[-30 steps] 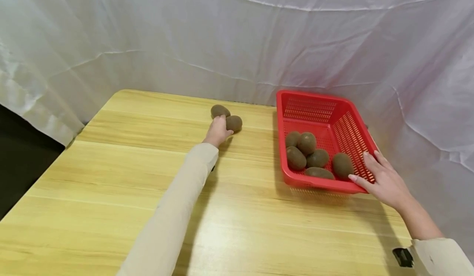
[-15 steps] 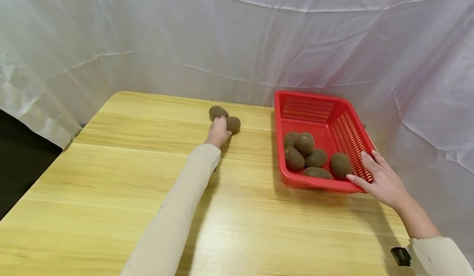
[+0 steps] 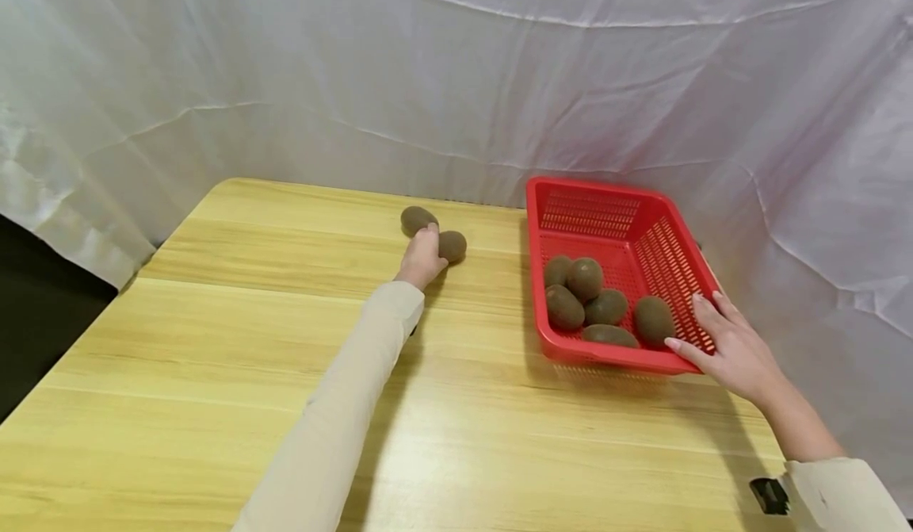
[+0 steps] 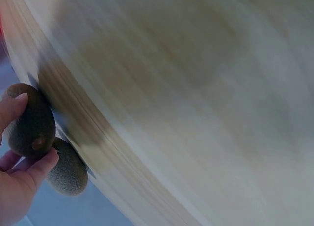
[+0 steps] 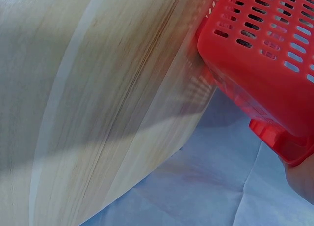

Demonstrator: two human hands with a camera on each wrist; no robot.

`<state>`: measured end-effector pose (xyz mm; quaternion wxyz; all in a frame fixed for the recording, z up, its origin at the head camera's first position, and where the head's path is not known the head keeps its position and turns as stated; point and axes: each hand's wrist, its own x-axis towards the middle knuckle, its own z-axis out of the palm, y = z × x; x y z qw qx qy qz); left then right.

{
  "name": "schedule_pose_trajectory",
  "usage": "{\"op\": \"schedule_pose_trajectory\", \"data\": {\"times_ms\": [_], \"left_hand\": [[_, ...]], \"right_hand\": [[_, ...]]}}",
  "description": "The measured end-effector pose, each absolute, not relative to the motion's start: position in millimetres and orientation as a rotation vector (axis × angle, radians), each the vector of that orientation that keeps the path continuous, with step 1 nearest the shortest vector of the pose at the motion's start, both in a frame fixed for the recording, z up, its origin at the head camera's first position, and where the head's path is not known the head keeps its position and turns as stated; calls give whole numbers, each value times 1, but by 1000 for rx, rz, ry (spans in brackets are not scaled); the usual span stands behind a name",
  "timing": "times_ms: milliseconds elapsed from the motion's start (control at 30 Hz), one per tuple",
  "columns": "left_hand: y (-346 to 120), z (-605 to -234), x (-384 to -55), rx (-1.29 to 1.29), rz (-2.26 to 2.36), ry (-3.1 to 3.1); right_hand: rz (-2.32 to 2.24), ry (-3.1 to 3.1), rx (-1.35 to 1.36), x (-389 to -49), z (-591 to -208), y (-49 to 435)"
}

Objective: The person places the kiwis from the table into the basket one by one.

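Observation:
My left hand (image 3: pixel 424 257) pinches a brown kiwi (image 3: pixel 452 246) on the far part of the table, fingertips on one side and thumb on the other. In the left wrist view the thumb lies on the held kiwi (image 4: pixel 30 125), and the fingertips reach between it and a second kiwi (image 4: pixel 67 171). That second kiwi (image 3: pixel 417 220) sits just behind my left fingers in the head view. At the right, my right hand (image 3: pixel 738 354) grips the near right corner of a red plastic basket (image 3: pixel 538 294), fingers over its rim. Several kiwis (image 3: pixel 606 307) lie in the basket's near part.
A light wooden table (image 3: pixel 285 342) spreads under both arms. White cloth (image 3: pixel 357 56) hangs behind the table's far edge and down its right side. Something dark (image 3: pixel 50 294) shows beyond the left edge.
The kiwi in my left hand has shifted slightly right, a little farther from the second kiwi. My right hand stays on the basket corner. The head view has drifted slightly.

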<state>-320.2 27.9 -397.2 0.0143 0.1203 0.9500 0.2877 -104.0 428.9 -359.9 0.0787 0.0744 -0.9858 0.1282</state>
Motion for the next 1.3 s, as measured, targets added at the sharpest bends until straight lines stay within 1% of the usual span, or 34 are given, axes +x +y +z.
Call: {"op": "schedule_pose_trajectory", "data": {"times_ms": [533, 833, 1300], "left_hand": [[17, -392, -317, 577, 967, 2911], [16, -375, -313, 617, 1059, 2889], [26, -351, -316, 688, 1120, 2888]], "right_hand": [[393, -2955, 224, -103, -361, 430], [400, -2950, 227, -103, -362, 430], [386, -2945, 226, -103, -362, 429]]}}
